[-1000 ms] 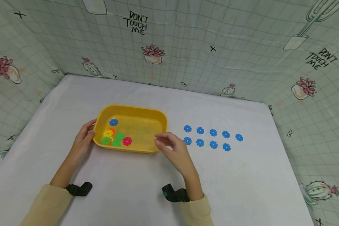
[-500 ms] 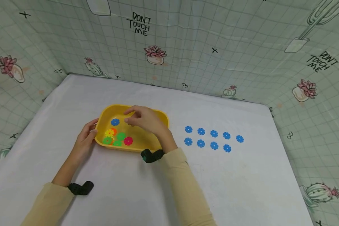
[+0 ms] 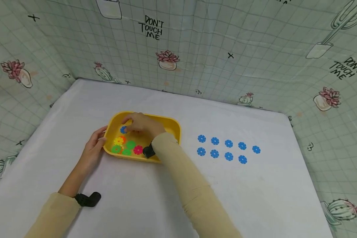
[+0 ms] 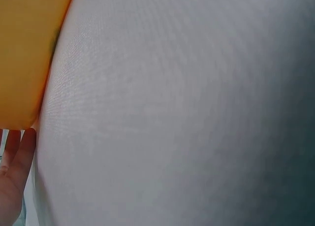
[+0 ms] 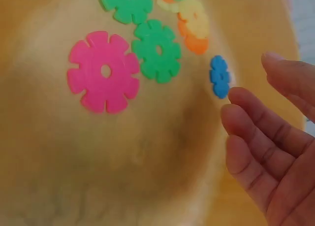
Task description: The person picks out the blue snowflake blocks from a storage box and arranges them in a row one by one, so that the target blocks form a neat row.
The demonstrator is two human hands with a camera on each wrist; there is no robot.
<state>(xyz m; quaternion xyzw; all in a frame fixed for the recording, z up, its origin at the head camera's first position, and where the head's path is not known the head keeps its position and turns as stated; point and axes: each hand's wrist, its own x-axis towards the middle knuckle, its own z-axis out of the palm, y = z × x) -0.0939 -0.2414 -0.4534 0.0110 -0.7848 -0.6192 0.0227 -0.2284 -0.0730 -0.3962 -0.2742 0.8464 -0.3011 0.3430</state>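
Note:
A yellow tray point(image 3: 142, 158) lies on the white table. My left hand point(image 3: 92, 148) rests against its left end, with fingers and thumb outside the wall; in the left wrist view straight fingers point(image 4: 22, 152) touch the tray. My right hand point(image 3: 142, 124) is over the tray's left half, beside a blue notched disc point(image 3: 123, 129). In the right wrist view thumb and fingers point(image 5: 243, 154) stand apart, with the blue disc just beyond a fingertip. Near it in the tray lie a pink disc point(image 5: 104, 72), several green discs point(image 3: 131, 144), and yellow point(image 3: 118, 141) and orange ones, partly overlapping.
To the right of the tray, several blue discs point(image 3: 228, 143) lie flat in two rows on the white tablecloth point(image 3: 273, 185). A patterned curtain point(image 3: 196, 59) stands behind and along the sides of the table. Each wrist wears a black camera point(image 3: 88, 199).
My right hand has moved left from the tray's right end, across it to the blue disc inside. The left hand has stayed at the tray's left end.

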